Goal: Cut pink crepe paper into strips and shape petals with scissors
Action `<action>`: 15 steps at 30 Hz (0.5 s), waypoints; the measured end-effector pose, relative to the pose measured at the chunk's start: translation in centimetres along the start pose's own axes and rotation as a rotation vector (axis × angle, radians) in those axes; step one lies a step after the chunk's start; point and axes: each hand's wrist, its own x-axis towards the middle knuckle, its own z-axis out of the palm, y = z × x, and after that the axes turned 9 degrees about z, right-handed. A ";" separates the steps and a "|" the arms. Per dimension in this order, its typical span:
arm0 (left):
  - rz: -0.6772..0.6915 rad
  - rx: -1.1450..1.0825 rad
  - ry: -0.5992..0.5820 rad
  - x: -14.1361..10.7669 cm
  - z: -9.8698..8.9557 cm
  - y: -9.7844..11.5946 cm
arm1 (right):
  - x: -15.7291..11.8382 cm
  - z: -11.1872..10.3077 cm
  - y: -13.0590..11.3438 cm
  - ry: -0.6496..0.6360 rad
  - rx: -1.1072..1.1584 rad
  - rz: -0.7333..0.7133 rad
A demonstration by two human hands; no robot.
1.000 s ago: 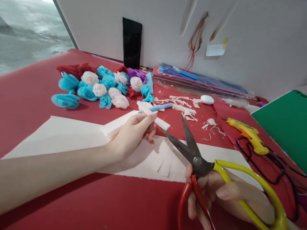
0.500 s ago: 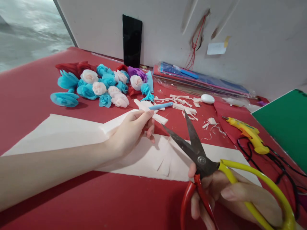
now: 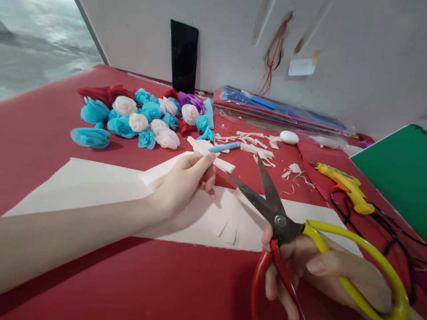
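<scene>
Between thumb and fingers, my left hand [image 3: 187, 180] pinches a thin light-blue stick [image 3: 227, 147] that points right. Folded pale paper [image 3: 160, 171] lies by the same hand. My right hand [image 3: 320, 266] holds large scissors [image 3: 279, 220] with one red and one yellow handle; the blades are spread and aim up and left, their tips short of the stick. Beneath both hands a long pale pink paper sheet [image 3: 100, 184] lies across the red table [image 3: 160, 275], with a few cut pieces [image 3: 230, 229] on it.
Blue, pink, red and purple paper flowers [image 3: 150, 111] stand at the back left, near an upright black phone [image 3: 184, 57]. Paper scraps [image 3: 256, 151], a white oval object [image 3: 288, 137] and wrapped sheets [image 3: 283, 111] lie behind. A yellow glue gun [image 3: 350, 186] with black cable is at the right.
</scene>
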 end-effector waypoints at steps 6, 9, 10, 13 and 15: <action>0.045 0.146 0.019 -0.1 0.1 0.2 | 0.1 0.3 1.1 0.018 -0.002 -0.051; 0.051 0.234 0.027 -0.1 0.3 0.7 | 0.0 0.4 1.3 0.020 -0.014 -0.061; 0.047 0.252 0.033 -0.1 0.3 0.9 | 0.0 0.5 1.3 0.023 -0.020 -0.059; 0.044 0.270 0.059 0.0 0.3 1.2 | 0.1 0.6 1.1 0.038 -0.020 -0.062; 0.051 0.275 0.059 0.0 0.3 1.2 | 0.4 0.7 0.9 0.046 -0.005 -0.069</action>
